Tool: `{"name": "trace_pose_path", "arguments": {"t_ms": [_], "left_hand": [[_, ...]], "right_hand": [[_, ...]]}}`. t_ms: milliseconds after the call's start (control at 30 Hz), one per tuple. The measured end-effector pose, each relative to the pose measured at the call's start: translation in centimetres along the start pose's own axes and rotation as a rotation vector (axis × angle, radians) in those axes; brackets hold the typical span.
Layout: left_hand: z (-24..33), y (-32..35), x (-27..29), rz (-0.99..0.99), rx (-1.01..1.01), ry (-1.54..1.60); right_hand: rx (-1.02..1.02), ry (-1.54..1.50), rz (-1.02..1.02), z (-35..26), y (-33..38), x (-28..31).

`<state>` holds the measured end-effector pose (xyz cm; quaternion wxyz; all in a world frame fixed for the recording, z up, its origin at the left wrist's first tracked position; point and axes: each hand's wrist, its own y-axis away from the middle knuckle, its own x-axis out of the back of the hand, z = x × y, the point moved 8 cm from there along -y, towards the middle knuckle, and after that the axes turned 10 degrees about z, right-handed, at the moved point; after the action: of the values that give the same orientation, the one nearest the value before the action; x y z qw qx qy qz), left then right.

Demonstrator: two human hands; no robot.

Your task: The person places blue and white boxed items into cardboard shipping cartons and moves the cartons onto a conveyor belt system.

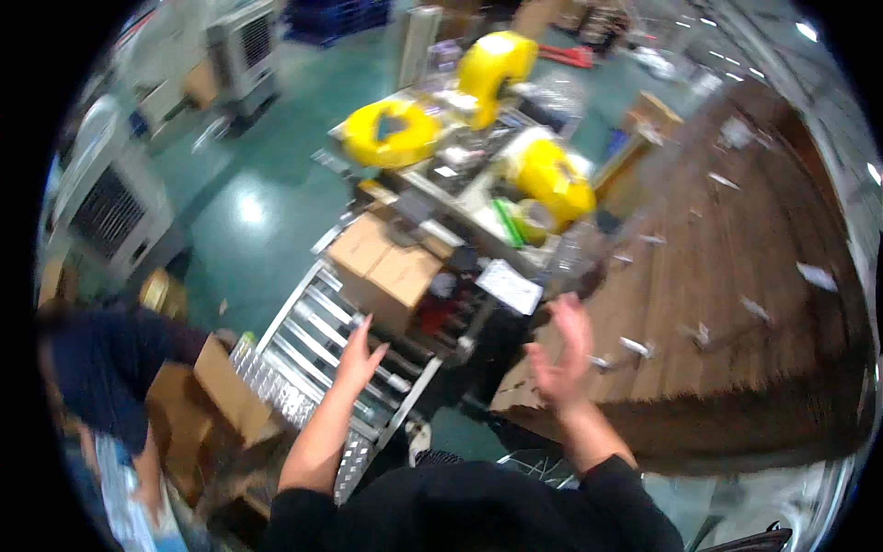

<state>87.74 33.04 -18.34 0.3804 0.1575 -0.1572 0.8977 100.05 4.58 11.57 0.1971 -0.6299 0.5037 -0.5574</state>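
My left hand (357,357) is held over the roller conveyor (322,313), fingers apart and nothing in them. Just beyond it, a closed brown cardboard box (386,265) sits at the far end of the rollers, against a machine with yellow rounded parts (391,133). I see no contact between hand and box. My right hand (564,354) is raised, open and empty, beside the near left edge of a large brown stack (699,322). A white printed sheet (510,286) lies a little beyond that hand, near the machine.
At the lower left, a person in dark clothes (101,377) bends beside an open cardboard box (216,405). Grey air coolers (120,207) stand on the green floor to the left. White scraps (635,347) dot the brown stack. A roll of tape (533,221) rests by the machine.
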Motion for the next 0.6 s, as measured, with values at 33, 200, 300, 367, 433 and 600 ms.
{"name": "trace_pose_path", "arguments": {"t_ms": [33, 200, 300, 367, 433, 600], "left_hand": [[-1.0, 3.7, 0.7, -0.121, 0.022, -0.163], [-12.5, 27.7, 6.3, -0.265, 0.464, -0.448], [-15.0, 35.8, 8.8, -0.190, 0.584, -0.463], [-15.7, 39.1, 11.9, -0.088, 0.647, -0.451], [-16.5, 41.0, 14.2, 0.012, 0.666, -0.396], [-15.8, 40.9, 17.2, 0.128, 0.481, -0.242]], "right_hand": [[0.207, 0.074, 0.197, -1.0, -1.9, 6.2], [0.624, 1.215, 0.744, -12.1, -13.9, 30.6], [-0.006, 1.489, 0.386, -6.8, -19.6, 41.2], [-0.203, 1.311, 0.145, -1.6, -20.1, 41.6], [-0.112, 1.247, 0.129, -1.3, -19.3, 40.9], [0.295, 1.065, 0.329, -10.7, -16.3, 39.5]]}}
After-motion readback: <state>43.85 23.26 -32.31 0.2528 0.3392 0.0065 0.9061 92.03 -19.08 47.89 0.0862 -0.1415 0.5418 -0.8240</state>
